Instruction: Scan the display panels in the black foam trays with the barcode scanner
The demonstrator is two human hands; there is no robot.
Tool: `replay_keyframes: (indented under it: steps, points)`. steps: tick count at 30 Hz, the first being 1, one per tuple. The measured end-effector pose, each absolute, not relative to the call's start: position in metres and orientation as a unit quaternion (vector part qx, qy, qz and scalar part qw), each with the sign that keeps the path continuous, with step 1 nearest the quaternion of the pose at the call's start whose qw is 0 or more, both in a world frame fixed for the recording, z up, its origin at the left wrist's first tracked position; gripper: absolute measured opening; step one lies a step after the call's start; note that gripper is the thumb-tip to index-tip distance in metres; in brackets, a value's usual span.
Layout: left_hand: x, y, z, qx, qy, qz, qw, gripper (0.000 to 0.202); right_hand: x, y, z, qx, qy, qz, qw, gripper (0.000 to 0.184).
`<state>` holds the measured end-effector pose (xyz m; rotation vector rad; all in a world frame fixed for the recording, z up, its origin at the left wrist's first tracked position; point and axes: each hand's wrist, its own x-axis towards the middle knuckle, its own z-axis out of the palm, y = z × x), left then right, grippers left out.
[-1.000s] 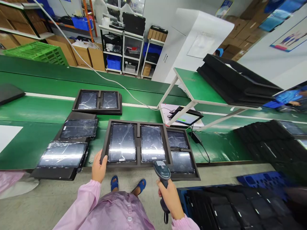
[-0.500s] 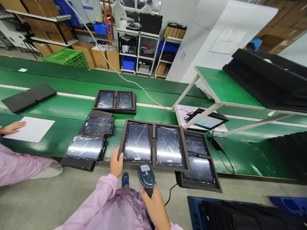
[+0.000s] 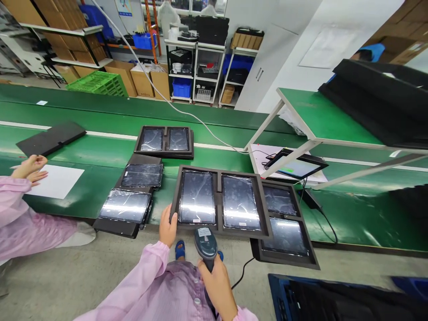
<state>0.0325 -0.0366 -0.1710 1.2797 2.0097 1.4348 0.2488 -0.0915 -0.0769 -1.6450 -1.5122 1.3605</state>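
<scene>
My left hand point(image 3: 167, 227) grips the near left corner of a dark tray point(image 3: 219, 173) that carries two wrapped tablets, one on the left point(image 3: 197, 197) and one on the right point(image 3: 240, 202). The tray juts over the front edge of the green conveyor table point(image 3: 83, 151). My right hand point(image 3: 218, 283) is closed round the handle of a grey barcode scanner point(image 3: 205, 241), whose head sits just below the tray's front rim, under the left tablet.
Another tray with two tablets point(image 3: 283, 223) lies partly beneath the held one on the right. Two bagged tablets point(image 3: 126, 206) lie on the left, a further tray point(image 3: 164, 141) behind. A co-worker's hand point(image 3: 30, 167) rests by white paper point(image 3: 55, 181). A raised shelf point(image 3: 321, 120) holds stacked black trays.
The scanner has moved from under the right tablet to under the left tablet. The view has swung left, and a co-worker's hand and sleeve have come into view at the left.
</scene>
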Motion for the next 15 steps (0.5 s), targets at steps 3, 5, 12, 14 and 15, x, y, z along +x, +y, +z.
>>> replay_keyframes:
  steps: [3,5,12,14,15]
  points:
    - [0.032,-0.036,-0.171,0.449,0.715,0.506,0.178,0.054,0.250,-0.092,-0.079,-0.603,-0.561,0.498,0.270,0.026]
    - [0.031,-0.035,-0.168,0.449,0.717,0.503,0.178,0.054,0.250,-0.093,-0.079,-0.603,-0.564,0.493,0.274,0.027]
    - [0.020,-0.027,-0.154,0.437,0.743,0.472,0.185,0.063,0.290,-0.059,-0.076,-0.667,-0.497,0.457,0.316,0.037]
    - [0.012,-0.021,-0.150,0.443,0.750,0.448,0.203,0.067,0.328,-0.031,-0.076,-0.709,-0.450,0.383,0.384,0.043]
    - [0.006,-0.018,-0.148,0.452,0.751,0.431,0.216,0.068,0.350,-0.015,-0.077,-0.725,-0.433,0.337,0.416,0.045]
